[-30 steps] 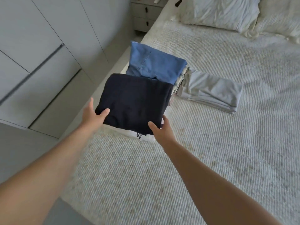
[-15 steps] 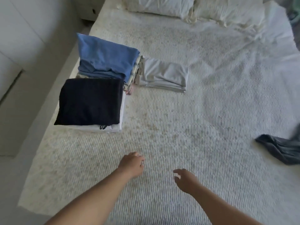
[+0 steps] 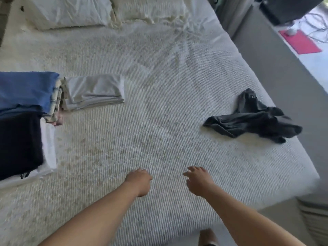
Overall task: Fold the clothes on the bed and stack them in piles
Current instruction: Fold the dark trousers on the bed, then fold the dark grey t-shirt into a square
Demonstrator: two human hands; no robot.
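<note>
Folded clothes sit at the bed's left side: a black garment (image 3: 17,141) on a white one (image 3: 48,150), a blue garment (image 3: 26,91) on a stack behind it, and a grey folded piece (image 3: 94,91) beside that. A crumpled dark grey garment (image 3: 255,118) lies unfolded near the bed's right edge. My left hand (image 3: 139,181) hovers over the white bedspread (image 3: 159,130) with fingers loosely curled, holding nothing. My right hand (image 3: 197,180) is beside it, fingers relaxed and spread, also holding nothing. Both hands are well short of the dark grey garment.
Two white pillows (image 3: 71,11) lie at the head of the bed. A grey ledge (image 3: 276,68) runs along the bed's right side, with a red mat (image 3: 300,41) and cables beyond it. The bed's near right corner (image 3: 308,176) drops to the floor.
My hands let go of the black garment, left on the white one, and drew back. The view swung right, bringing the dark grey garment into fuller view.
</note>
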